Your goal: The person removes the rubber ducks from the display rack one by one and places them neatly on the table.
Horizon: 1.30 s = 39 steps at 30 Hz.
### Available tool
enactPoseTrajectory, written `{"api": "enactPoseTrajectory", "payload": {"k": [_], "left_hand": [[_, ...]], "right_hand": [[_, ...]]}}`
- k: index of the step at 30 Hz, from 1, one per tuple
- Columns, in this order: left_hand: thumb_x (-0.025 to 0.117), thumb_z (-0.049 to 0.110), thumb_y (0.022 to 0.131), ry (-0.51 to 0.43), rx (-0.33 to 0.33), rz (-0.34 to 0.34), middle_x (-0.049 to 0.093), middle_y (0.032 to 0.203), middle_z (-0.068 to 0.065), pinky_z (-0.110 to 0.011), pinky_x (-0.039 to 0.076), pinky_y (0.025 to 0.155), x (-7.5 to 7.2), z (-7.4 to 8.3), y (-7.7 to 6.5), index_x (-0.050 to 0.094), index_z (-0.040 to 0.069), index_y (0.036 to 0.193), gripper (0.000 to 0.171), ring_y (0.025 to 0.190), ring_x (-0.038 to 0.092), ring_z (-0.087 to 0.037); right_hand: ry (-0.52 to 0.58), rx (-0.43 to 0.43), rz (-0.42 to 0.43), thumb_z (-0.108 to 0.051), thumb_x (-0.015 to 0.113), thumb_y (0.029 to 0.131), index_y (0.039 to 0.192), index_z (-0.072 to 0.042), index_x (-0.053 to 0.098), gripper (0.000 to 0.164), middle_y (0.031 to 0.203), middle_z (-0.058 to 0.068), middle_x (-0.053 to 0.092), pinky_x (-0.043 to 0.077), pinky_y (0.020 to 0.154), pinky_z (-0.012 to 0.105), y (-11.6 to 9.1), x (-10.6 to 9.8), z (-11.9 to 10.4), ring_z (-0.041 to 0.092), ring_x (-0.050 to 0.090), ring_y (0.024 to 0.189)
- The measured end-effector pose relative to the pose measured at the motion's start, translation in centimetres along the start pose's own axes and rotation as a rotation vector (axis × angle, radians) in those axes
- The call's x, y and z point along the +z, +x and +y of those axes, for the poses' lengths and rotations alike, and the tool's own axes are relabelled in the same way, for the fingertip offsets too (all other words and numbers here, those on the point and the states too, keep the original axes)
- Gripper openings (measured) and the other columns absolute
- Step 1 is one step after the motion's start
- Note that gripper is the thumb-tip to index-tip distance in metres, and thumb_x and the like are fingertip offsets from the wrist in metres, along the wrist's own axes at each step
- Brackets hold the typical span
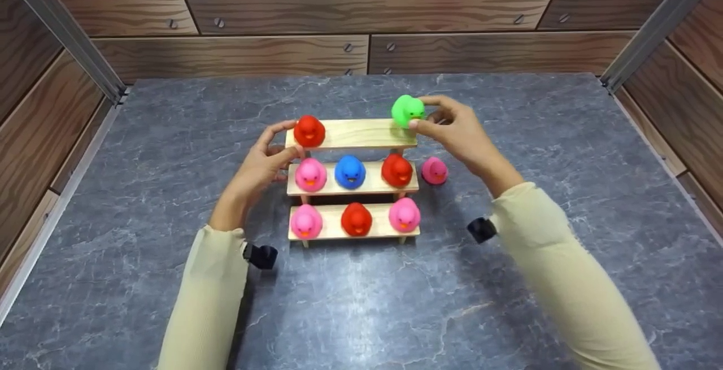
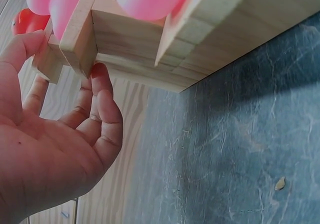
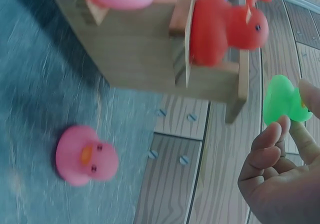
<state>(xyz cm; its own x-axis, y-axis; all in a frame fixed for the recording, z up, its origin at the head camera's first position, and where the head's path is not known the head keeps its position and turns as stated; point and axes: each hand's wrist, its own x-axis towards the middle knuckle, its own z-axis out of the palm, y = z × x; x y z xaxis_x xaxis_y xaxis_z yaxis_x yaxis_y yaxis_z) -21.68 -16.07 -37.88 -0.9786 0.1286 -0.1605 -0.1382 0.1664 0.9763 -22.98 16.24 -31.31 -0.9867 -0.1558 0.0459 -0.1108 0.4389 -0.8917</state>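
A three-tier wooden stand [image 1: 361, 133] holds several rubber ducks. My left hand [image 1: 261, 158] grips the left end of its top tier, thumb toward the front, with fingers touching the boards in the left wrist view. Beside that hand, a red rubber duck [image 1: 309, 131] sits on the top tier. My right hand [image 1: 460, 133] pinches a green rubber duck [image 1: 406, 111] between thumb and fingers at the right end of the top tier. In the right wrist view, the green duck [image 3: 282, 100] appears beyond the stand's edge; whether its base touches the board, I cannot tell.
Pink [image 1: 310, 174], blue [image 1: 350, 172] and red [image 1: 397, 170] ducks occupy the middle tier. Below sit two pink ducks with a red duck [image 1: 356, 220] between them. A loose pink duck [image 1: 434, 171] rests on the grey tabletop [image 1: 361, 302], right of the stand. Wood-patterned walls [image 1: 361, 3] surround the table.
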Motion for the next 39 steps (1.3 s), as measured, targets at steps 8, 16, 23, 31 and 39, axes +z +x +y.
{"api": "enactPoseTrajectory", "payload": {"k": [8, 16, 23, 31, 39], "left_hand": [[0.062, 0.027, 0.094, -0.009, -0.018, -0.002, 0.060, 0.105, -0.006, -0.022, 0.046, 0.064, 0.0, -0.1, 0.0, 0.039, 0.026, 0.143, 0.054, 0.083, 0.052, -0.014], [0.061, 0.024, 0.094, -0.014, -0.029, -0.007, 0.061, 0.104, -0.005, -0.024, 0.046, 0.065, 0.1, -0.2, 0.0, 0.040, 0.026, 0.143, 0.053, 0.083, 0.052, -0.016], [0.062, 0.025, 0.094, -0.038, -0.013, -0.003, 0.063, 0.097, 0.000, -0.020, 0.044, 0.062, 0.0, -0.2, 0.0, 0.040, 0.026, 0.142, 0.053, 0.079, 0.051, -0.012], [0.062, 0.025, 0.094, -0.041, -0.014, -0.001, 0.062, 0.101, -0.003, -0.020, 0.044, 0.062, 0.0, -0.2, -0.1, 0.040, 0.026, 0.143, 0.054, 0.079, 0.051, -0.012], [0.061, 0.025, 0.094, -0.008, -0.015, 0.003, 0.060, 0.107, -0.007, -0.024, 0.046, 0.066, 0.0, 0.1, 0.0, 0.039, 0.026, 0.144, 0.054, 0.084, 0.053, -0.015]], "right_hand": [[-0.060, 0.016, 0.018, -0.026, 0.070, 0.089, 0.130, -0.010, 0.059, 0.046, 0.080, -0.007, 0.054, 0.043, 0.070, 0.022, -0.5, -2.2, 1.3, 0.009, 0.049, 0.079], [-0.128, 0.037, 0.036, -0.031, 0.068, 0.090, 0.133, -0.011, 0.056, 0.048, 0.085, -0.006, 0.055, 0.043, 0.070, 0.023, -1.2, -4.1, 2.9, 0.009, 0.050, 0.082], [-0.146, 0.032, 0.036, -0.033, 0.069, 0.090, 0.132, -0.011, 0.057, 0.049, 0.085, -0.006, 0.054, 0.044, 0.068, 0.023, -1.7, -5.0, 4.0, 0.008, 0.050, 0.082], [-0.184, 0.058, 0.029, -0.031, 0.069, 0.090, 0.132, -0.008, 0.057, 0.049, 0.085, -0.005, 0.054, 0.044, 0.069, 0.021, -2.3, -5.5, 6.0, 0.009, 0.050, 0.082], [-0.190, 0.073, 0.013, -0.032, 0.067, 0.091, 0.132, -0.007, 0.056, 0.049, 0.086, -0.005, 0.054, 0.044, 0.069, 0.021, -2.7, -5.8, 7.1, 0.008, 0.050, 0.082]]}}
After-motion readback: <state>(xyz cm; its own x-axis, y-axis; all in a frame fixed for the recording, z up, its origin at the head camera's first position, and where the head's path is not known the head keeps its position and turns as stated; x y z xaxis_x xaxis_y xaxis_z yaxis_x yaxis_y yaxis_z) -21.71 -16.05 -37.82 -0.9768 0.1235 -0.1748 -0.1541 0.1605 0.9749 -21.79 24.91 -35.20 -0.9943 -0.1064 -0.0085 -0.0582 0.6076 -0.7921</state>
